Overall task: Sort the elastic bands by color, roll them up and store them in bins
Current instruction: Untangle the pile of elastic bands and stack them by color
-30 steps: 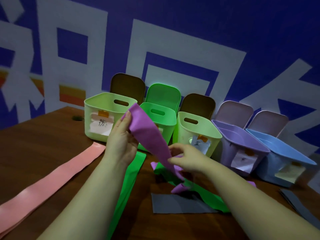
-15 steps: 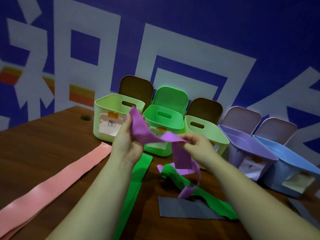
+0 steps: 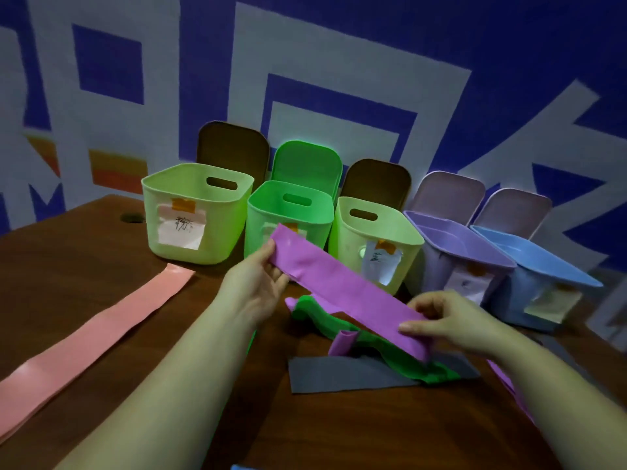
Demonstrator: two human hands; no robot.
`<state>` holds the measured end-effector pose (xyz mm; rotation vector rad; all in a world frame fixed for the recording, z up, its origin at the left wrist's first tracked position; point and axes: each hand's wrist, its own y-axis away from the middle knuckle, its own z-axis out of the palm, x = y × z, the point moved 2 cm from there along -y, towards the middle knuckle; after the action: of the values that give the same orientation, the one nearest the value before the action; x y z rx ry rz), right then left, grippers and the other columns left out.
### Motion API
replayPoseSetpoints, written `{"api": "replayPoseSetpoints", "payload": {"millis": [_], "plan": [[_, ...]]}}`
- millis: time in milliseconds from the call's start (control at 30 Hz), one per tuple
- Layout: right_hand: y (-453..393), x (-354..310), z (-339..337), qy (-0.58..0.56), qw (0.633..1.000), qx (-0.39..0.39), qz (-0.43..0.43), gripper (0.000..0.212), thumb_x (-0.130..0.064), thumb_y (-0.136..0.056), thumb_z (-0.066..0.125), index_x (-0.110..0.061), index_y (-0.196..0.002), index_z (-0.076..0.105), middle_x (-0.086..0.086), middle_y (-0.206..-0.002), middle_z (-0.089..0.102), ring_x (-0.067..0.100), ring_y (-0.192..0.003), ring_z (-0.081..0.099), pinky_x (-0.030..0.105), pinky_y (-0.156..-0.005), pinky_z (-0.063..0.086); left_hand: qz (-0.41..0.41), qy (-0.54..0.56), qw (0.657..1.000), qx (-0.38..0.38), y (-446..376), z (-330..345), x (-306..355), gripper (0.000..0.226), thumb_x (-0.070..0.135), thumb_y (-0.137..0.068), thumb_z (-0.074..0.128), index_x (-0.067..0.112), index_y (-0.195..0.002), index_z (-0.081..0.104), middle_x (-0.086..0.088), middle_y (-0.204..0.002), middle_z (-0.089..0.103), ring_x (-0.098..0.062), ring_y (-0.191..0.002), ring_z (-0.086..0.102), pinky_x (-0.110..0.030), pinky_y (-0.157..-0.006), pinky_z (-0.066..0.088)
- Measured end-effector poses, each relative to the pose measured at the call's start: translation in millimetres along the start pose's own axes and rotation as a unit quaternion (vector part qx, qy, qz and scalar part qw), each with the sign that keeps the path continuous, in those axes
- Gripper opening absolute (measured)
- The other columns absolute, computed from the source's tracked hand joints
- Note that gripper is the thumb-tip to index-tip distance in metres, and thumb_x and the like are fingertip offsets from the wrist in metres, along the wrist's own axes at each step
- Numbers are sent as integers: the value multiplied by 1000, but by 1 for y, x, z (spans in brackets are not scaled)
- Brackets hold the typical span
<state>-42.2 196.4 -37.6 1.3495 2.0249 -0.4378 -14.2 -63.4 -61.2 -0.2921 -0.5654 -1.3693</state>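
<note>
Purple band (image 3: 342,286) stretched between hands | left hand (image 3: 256,283) pinches far end | right hand (image 3: 451,320) grips near end

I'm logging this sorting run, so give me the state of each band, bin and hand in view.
purple band: stretched flat between both hands, above the table
left hand: pinching the band's far end
right hand: gripping its near end
pink band: flat, unrolled
green band: crumpled, unrolled
grey band: flat under the green one
five bins: open, lids leaning behind them
</note>
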Motion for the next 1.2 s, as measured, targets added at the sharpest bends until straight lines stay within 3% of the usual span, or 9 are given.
{"api": "replayPoseSetpoints", "payload": {"millis": [67, 200, 300, 433, 633, 733, 833, 967, 1200], "plan": [[9, 23, 4, 37, 999, 23, -1, 16, -24, -71, 79, -14, -81, 70, -3, -76, 69, 4, -66, 59, 14, -62, 46, -17, -25, 999, 12, -2, -1, -11, 20, 12, -98, 43, 6, -85, 57, -3, -55, 67, -9, -47, 65, -22, -49, 55], [21, 60, 7, 69, 995, 67, -7, 51, -69, -50, 72, -23, -70, 68, -4, -74, 68, -1, -66, 55, 20, -70, 45, -49, -72, 995, 36, -8, -9, -23, 21, 13, -99, 42, 7, -84, 55, -2, -52, 66, -11, -48, 65, -23, -52, 54], [27, 69, 6, 22, 996, 92, -6, 34, -50, -55, 76, -19, -64, 64, -3, -65, 63, 3, -64, 55, 26, -70, 45, -68, -89, 992, 50, -12, -15, -29, 20, 15, -98, 43, 8, -85, 56, -1, -53, 66, -12, -59, 64, -24, -62, 53], [36, 65, 3, -88, 993, 72, -32, 37, -40, -56, 79, -8, -67, 64, 4, -66, 68, 6, -63, 60, 17, -61, 45, -55, -99, 991, 64, -12, -16, -33, 18, 19, -96, 49, 7, -85, 58, -2, -54, 67, -11, -47, 65, -23, -50, 54], [40, 64, -9, -211, 963, 154, -63, 16, -7, -68, 74, -2, -65, 59, -2, -52, 56, 3, -45, 48, 12, -42, 36, 11, -74, 994, 75, -10, -8, -22, 17, 19, -95, 49, 9, -85, 58, -2, -55, 68, -7, -49, 66, -20, -48, 54], [38, 67, -15, -210, 961, 173, -56, 19, -8, -67, 76, -6, -61, 58, -3, -48, 55, 4, -43, 46, 12, -40, 35, 54, -47, 995, 69, -6, -4, -14, 13, 16, -94, 51, 10, -85, 58, 1, -58, 69, -5, -55, 67, -17, -54, 54], [39, 70, -20, -241, 949, 193, -68, 27, -32, -51, 82, -15, -55, 61, -1, -49, 57, 4, -45, 48, 12, -42, 37, 62, -46, 996, 41, -1, 1, -14, 12, 17, -94, 51, 10, -89, 59, 0, -65, 71, -5, -61, 69, -16, -57, 55], [37, 78, -17, -293, 941, 159, -62, 69, -62, -21, 86, -13, -63, 63, 1, -58, 62, 7, -51, 55, 14, -44, 41, 36, -74, 997, 6, -2, 0, -18, 14, 17, -94, 49, 9, -93, 60, -1, -73, 73, -7, -67, 70, -17, -58, 55], [38, 79, -17, -398, 905, 140, -47, 77, -43, -16, 94, -6, -76, 64, 5, -63, 67, 8, -49, 61, 15, -41, 46, 29, -40, 998, 25, -3, -6, -12, 12, 15, -92, 52, 11, -84, 60, -1, -69, 72, -8, -66, 70, -21, -62, 58]]}}
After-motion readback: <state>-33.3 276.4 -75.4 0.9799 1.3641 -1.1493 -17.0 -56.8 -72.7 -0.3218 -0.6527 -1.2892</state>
